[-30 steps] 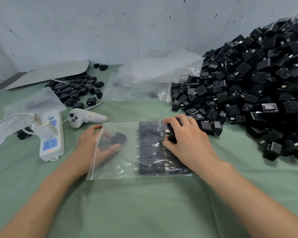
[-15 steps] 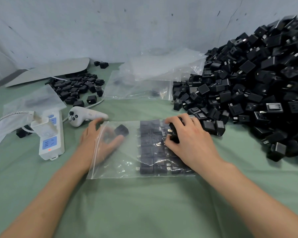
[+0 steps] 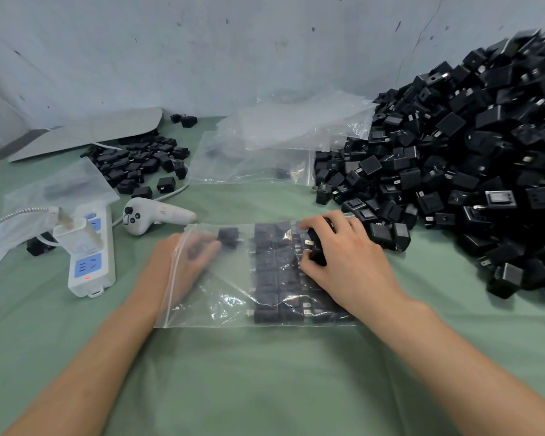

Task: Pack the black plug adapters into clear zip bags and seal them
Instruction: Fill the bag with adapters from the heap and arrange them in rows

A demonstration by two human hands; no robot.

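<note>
Since the earlier frames the loose adapter [image 3: 228, 236] inside the zip bag [image 3: 221, 297] has slid a little farther from the bag's mouth toward the packed rows [image 3: 266, 278], with the left hand [image 3: 183, 262] following just behind it; the right hand [image 3: 353, 265] has hardly shifted.

The left hand is in the bag through its open left end, seen blurred through the plastic. Its fingers are stretched nearly straight and their tips are right beside the loose adapter; whether they touch it cannot be told.

The right hand lies over the bag's right end, fingers curled round one black adapter [image 3: 317, 247] whose metal prongs point left. Its heel rests over the packed rows.

The bag lies flat on the green table [image 3: 265, 372], its right half filled with neat rows of adapters. The big pile of adapters [image 3: 469, 152] rises on the right, near the right hand. Spare clear bags [image 3: 265, 146] lie beyond, and a white power strip [image 3: 90, 262] and a white controller [image 3: 151, 214] sit to the left.
</note>
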